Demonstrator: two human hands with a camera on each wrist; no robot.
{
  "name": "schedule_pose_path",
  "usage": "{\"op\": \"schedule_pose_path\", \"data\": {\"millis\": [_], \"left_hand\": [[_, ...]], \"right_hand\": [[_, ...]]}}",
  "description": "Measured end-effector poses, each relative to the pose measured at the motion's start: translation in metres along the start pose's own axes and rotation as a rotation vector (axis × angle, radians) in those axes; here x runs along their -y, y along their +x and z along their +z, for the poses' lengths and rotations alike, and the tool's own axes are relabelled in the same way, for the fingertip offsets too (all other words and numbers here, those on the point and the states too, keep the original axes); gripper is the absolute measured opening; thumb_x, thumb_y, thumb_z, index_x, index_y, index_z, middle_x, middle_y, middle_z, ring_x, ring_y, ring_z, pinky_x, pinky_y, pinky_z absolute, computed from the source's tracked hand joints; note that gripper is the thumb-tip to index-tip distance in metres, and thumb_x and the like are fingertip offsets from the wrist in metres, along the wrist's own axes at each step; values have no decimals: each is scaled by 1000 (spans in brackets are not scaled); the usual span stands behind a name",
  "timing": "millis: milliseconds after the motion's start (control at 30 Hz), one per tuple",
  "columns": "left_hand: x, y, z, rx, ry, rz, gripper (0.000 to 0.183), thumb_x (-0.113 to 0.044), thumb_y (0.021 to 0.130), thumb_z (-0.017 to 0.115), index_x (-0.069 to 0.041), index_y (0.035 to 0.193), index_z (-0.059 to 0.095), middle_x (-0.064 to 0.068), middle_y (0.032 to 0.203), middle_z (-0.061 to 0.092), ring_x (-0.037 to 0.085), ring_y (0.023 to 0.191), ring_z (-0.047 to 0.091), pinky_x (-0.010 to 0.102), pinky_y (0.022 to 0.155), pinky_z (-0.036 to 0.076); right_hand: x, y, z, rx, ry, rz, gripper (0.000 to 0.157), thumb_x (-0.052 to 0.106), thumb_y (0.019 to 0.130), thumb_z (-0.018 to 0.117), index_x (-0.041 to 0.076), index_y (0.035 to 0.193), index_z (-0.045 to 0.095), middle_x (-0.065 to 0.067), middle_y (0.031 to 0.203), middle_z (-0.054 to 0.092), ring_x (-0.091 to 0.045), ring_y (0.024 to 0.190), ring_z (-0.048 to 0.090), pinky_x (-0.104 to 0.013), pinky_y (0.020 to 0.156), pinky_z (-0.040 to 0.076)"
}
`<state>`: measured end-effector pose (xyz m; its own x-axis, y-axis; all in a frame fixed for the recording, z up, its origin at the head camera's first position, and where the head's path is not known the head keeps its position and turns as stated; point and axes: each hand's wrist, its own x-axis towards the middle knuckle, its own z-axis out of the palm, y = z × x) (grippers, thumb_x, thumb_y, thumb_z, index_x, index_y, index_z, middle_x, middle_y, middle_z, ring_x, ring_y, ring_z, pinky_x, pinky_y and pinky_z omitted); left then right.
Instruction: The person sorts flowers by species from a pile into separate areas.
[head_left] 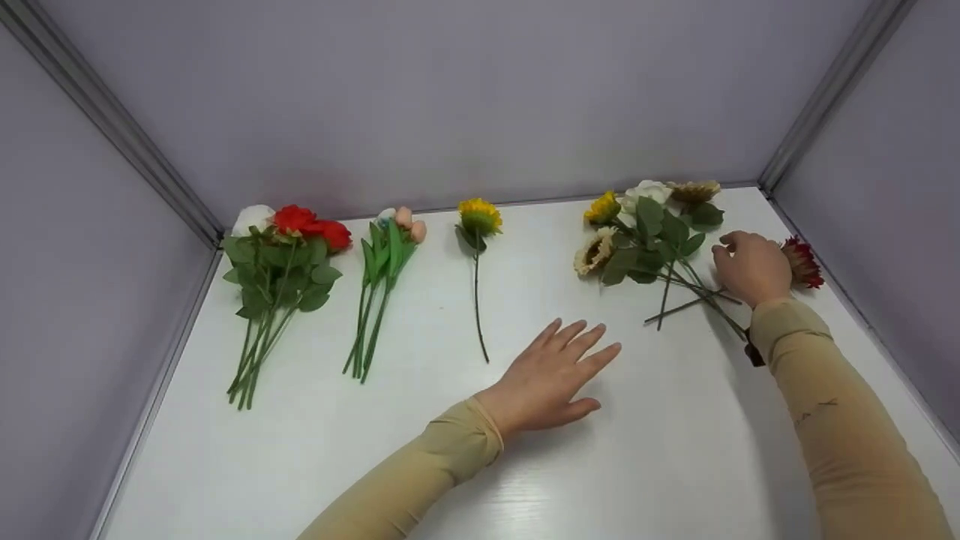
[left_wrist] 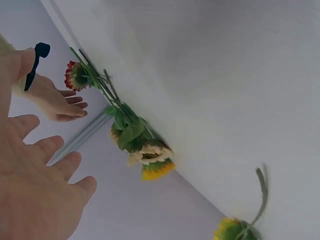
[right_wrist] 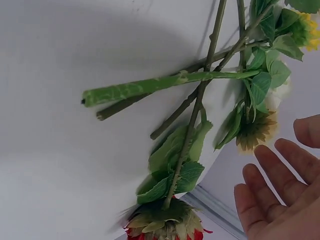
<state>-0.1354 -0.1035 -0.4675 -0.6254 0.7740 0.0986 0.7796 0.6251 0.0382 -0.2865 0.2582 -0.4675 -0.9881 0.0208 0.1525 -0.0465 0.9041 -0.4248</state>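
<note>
My right hand (head_left: 756, 268) hovers over the table's right side, between a red flower (head_left: 802, 262) and a loose group of crossed stems. In the right wrist view its fingers (right_wrist: 272, 187) are loosely bent and hold nothing. That group has a white rose (head_left: 649, 193), a yellow sunflower (head_left: 602, 208), a cream sunflower (head_left: 596, 253) and a tan sunflower (head_left: 694, 192). The red flower's stem (right_wrist: 187, 135) crosses the others. Fingers spread, my left hand (head_left: 544, 379) is over the middle of the table, holding nothing. Closest to it lies a single yellow sunflower (head_left: 480, 217).
At the far left lie red roses (head_left: 295, 219) and a white rose (head_left: 253, 219) with leafy stems. Beside them is a small bunch of tulips (head_left: 386, 255). Grey panels (head_left: 480, 97) with metal corner posts enclose the white table (head_left: 300, 465) at the back and sides.
</note>
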Motion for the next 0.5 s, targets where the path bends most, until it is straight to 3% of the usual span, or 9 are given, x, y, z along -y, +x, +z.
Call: {"op": "schedule_pose_path", "data": {"millis": [200, 500], "left_hand": [[-22, 19, 6, 51, 14, 45, 80, -57, 99, 59, -27, 164, 24, 2, 169, 21, 25, 155, 19, 45, 125, 12], [-41, 31, 18, 81, 55, 92, 81, -61, 97, 59, -29, 164, 26, 1, 168, 25, 24, 153, 22, 44, 124, 17]], "right_hand": [[-4, 0, 0, 45, 3, 30, 41, 22, 103, 50, -10, 124, 64, -35, 120, 63, -56, 106, 58, -66, 87, 46], [-6, -4, -4, 157, 54, 25, 37, 17, 104, 51, -11, 119, 67, -34, 120, 64, -54, 106, 60, -66, 89, 47]]}}
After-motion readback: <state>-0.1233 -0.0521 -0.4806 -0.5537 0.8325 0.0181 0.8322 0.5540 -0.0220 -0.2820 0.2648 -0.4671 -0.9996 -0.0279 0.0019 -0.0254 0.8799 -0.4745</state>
